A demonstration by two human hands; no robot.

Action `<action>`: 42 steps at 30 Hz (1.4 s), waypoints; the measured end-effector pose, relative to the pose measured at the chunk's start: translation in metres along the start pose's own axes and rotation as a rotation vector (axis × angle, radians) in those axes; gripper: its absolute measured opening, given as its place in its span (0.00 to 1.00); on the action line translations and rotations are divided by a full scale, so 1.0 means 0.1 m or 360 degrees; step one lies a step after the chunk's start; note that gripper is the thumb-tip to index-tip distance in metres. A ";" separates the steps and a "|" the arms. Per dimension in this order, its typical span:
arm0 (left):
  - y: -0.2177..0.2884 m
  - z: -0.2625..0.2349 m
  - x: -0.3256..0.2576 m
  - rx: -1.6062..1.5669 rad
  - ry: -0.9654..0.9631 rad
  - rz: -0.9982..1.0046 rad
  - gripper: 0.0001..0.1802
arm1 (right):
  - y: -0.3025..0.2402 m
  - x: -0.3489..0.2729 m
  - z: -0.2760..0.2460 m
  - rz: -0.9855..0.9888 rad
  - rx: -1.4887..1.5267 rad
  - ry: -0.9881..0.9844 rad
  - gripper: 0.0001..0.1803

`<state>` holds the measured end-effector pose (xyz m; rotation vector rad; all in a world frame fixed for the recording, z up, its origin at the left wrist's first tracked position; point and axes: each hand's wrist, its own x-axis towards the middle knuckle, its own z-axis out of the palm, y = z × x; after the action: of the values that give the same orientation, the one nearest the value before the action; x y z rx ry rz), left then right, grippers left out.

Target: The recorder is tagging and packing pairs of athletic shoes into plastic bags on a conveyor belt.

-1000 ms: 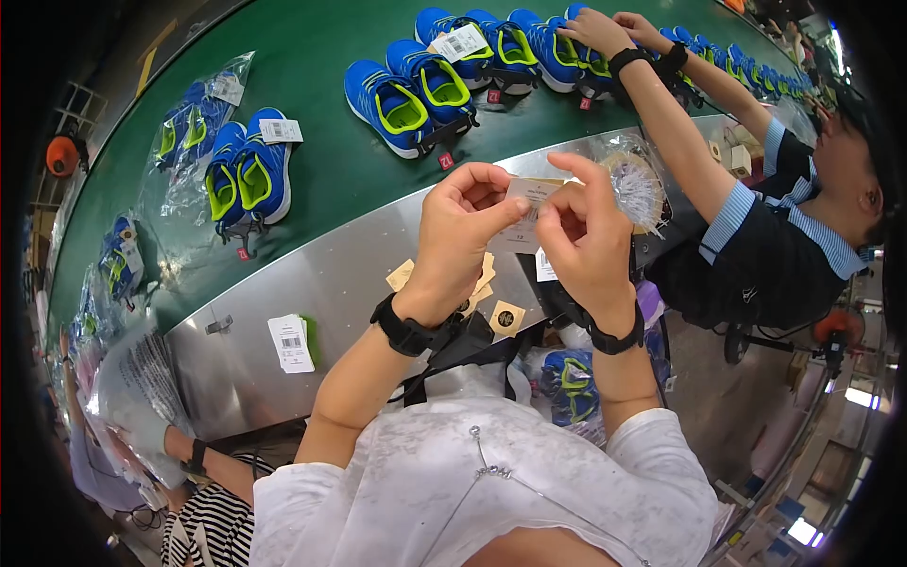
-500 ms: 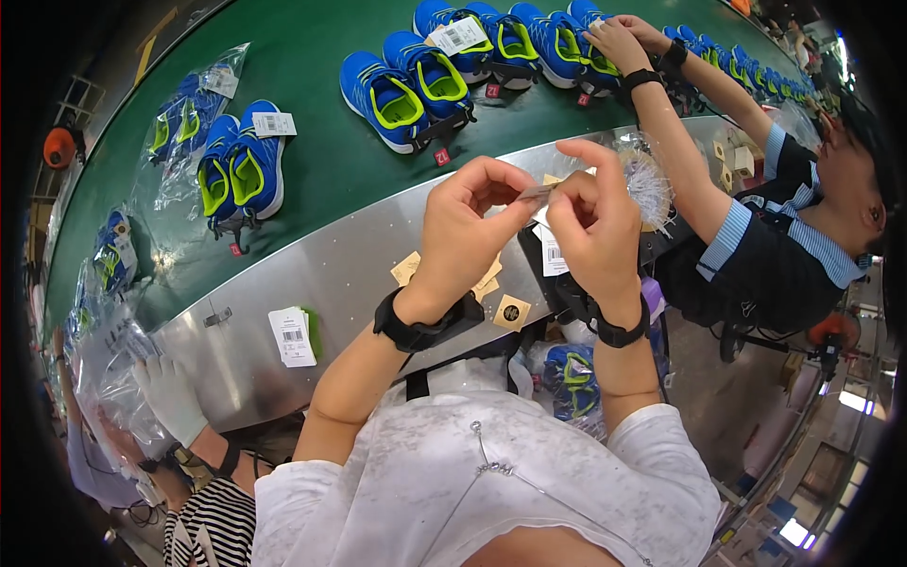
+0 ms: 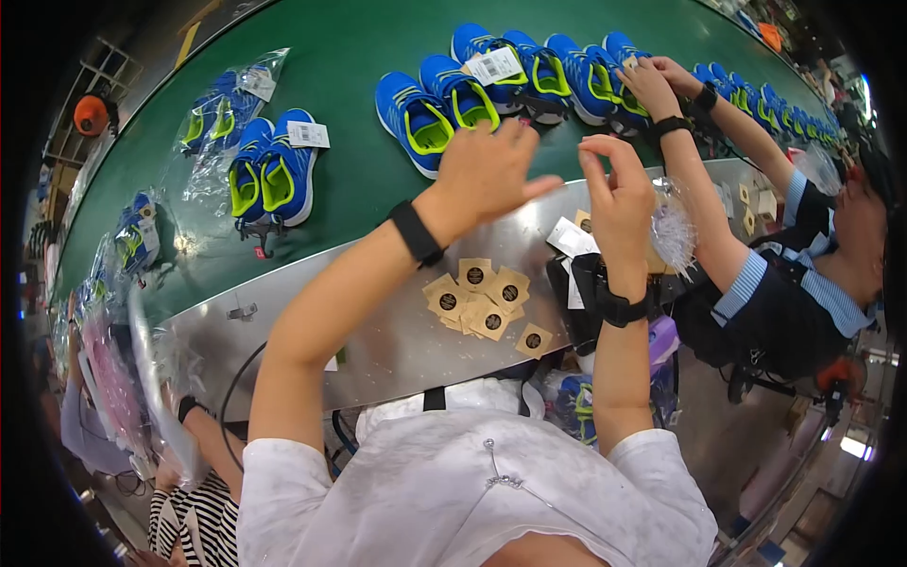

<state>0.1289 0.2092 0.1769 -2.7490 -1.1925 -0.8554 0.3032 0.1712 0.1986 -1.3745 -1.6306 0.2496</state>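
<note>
Above the tan tags (image 3: 482, 300), the left hand (image 3: 491, 175) spreads open, empty; the right hand (image 3: 619, 194) pinches, seemingly, something thin.

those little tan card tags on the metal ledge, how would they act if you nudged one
The tan card tags look thin and flat, so probably very light and slightly bendy. Lying overlapped on the smooth metal ledge, they would likely slide or scatter, not roll.

Our left hand (image 3: 487, 175) let go of the small tag and stretched open toward the blue-and-yellow sneakers (image 3: 436, 102); our right hand (image 3: 619, 194) stayed raised, fingers pinched.
</note>
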 end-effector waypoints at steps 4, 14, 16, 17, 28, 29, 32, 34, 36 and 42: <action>-0.60 0.45 -0.23 0.0417 -0.0227 -0.0358 0.23 | -0.16 0.15 0.07 0.0198 0.0000 -0.0028 0.04; -1.53 -0.08 -0.27 0.0566 -0.0452 -0.0544 0.24 | 0.36 0.66 0.31 0.0280 -0.0028 -0.0038 0.06; -1.41 0.04 0.07 0.0512 -0.0135 -0.0355 0.27 | 0.47 0.74 0.37 0.0226 -0.0135 0.0019 0.06; -1.36 0.17 0.31 0.0392 -0.0011 -0.0259 0.27 | 0.50 0.80 0.41 0.0362 -0.0252 -0.0066 0.07; -1.45 0.81 0.63 0.0026 -0.0801 0.0111 0.20 | 1.10 1.26 0.94 0.0671 -0.0704 -0.0772 0.11; -1.44 0.71 0.58 0.0024 -0.0839 0.0151 0.19 | 1.19 1.31 1.02 0.0591 -0.0735 -0.0818 0.12; -1.51 0.54 0.74 -0.0048 -0.0638 0.0064 0.18 | 1.28 1.38 1.28 0.0583 -0.0650 -0.0940 0.13; -1.79 0.69 0.95 -0.0318 -0.0043 -0.0131 0.13 | 1.28 1.42 1.48 0.0474 -0.0553 -0.1048 0.14; -2.40 0.94 0.98 -0.0385 -0.0306 -0.0143 0.08 | 1.13 1.47 1.71 0.0430 -0.0407 -0.1060 0.14; -2.48 0.80 1.24 -0.1026 -0.1408 -0.0736 0.11 | 1.08 1.40 1.91 0.0076 -0.0565 -0.0863 0.11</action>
<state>0.0665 0.4856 0.1241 -3.6022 -2.0283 0.0996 0.2425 0.4032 0.0992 -1.7152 -2.1670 0.4009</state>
